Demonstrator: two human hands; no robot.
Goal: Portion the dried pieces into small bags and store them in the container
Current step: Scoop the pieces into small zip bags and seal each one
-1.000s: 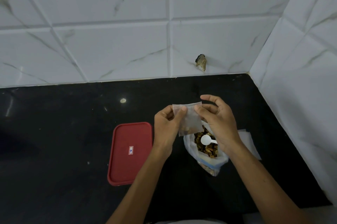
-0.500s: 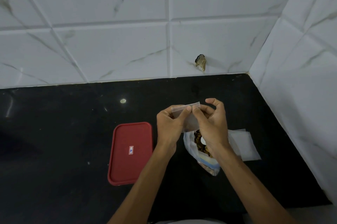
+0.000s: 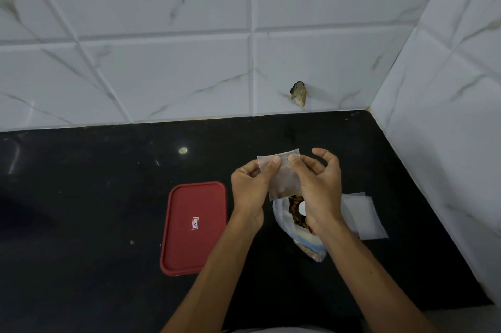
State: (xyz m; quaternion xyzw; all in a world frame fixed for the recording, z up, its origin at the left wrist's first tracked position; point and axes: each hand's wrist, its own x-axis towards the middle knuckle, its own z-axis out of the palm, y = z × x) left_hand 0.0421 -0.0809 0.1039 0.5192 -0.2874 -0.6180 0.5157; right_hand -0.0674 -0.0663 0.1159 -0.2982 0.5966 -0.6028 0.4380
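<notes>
A small clear bag (image 3: 282,178) with a few brown dried pieces at its bottom hangs upright between both hands. My left hand (image 3: 250,189) pinches its top edge on the left, my right hand (image 3: 318,186) pinches it on the right. Below the hands lies a larger open plastic bag (image 3: 294,227) of brown dried pieces with a white scoop (image 3: 301,208) in it, partly hidden by my right hand. A red-lidded container (image 3: 193,227), closed, lies flat to the left of my left wrist.
A stack of empty small clear bags (image 3: 364,217) lies right of the large bag. The black countertop (image 3: 81,210) meets white tiled walls at the back and right. A chipped hole (image 3: 298,93) marks the back wall.
The small bag has been lifted a little and my fingers have shifted along its top edge; my right hand now covers more of the large bag.
</notes>
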